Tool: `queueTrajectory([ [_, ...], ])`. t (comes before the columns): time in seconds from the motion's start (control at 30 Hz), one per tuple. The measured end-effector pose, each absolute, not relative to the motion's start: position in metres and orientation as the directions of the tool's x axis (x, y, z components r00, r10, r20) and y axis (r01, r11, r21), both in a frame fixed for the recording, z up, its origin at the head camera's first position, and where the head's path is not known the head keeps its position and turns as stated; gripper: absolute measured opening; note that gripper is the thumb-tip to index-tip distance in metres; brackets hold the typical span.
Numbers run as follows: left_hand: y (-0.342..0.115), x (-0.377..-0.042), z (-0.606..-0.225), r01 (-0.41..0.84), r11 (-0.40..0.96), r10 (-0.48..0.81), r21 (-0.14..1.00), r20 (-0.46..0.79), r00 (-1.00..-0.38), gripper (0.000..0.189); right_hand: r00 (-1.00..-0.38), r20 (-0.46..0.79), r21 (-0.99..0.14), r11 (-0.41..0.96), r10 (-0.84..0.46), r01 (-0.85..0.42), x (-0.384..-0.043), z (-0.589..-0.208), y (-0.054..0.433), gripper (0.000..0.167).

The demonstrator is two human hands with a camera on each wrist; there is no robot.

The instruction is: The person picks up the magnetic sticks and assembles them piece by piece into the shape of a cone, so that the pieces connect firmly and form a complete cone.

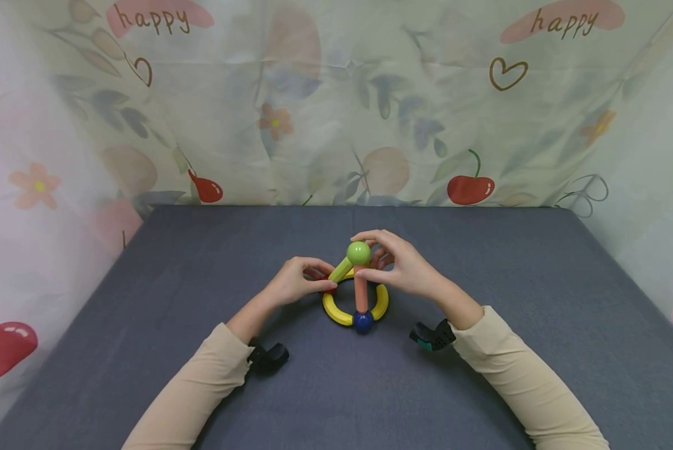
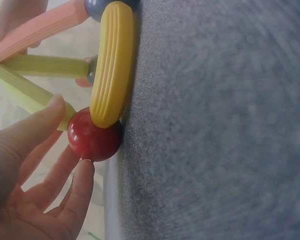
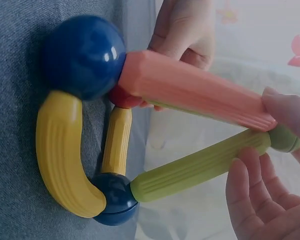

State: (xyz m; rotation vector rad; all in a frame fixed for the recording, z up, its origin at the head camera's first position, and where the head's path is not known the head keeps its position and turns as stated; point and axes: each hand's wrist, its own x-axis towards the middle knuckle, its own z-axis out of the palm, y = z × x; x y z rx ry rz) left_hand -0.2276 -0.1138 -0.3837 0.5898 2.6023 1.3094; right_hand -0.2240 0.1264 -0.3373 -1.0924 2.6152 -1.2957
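A toy frame of magnetic building sticks and balls stands on the table. Its base joins curved yellow sticks (image 1: 336, 310), a red ball (image 2: 95, 135) and blue balls (image 1: 363, 321). A pink stick (image 1: 361, 290) and two green sticks (image 3: 200, 167) slope up to a green ball (image 1: 359, 253) at the peak. My left hand (image 1: 298, 279) pinches the frame's left corner, thumb on a green stick and a fingertip at the red ball. Around the peak, my right hand (image 1: 399, 261) holds on, its thumb on the pink stick's upper end and other fingers by the green stick.
Dark grey cloth covers the table (image 1: 483, 387). A printed curtain (image 1: 336, 125) hangs behind its far edge and along the sides. Black wrist devices (image 1: 433, 335) are worn at both cuffs.
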Motion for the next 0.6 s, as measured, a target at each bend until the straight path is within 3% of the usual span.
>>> queueTrajectory([
  [0.6,-0.1087,-0.2232,-0.3832,0.251,0.569,0.428,0.783,-0.022,-0.903,0.026,-0.776,0.247,-0.738,0.407,-0.58,-0.539,-0.2276,-0.3353,0.1343,0.052],
])
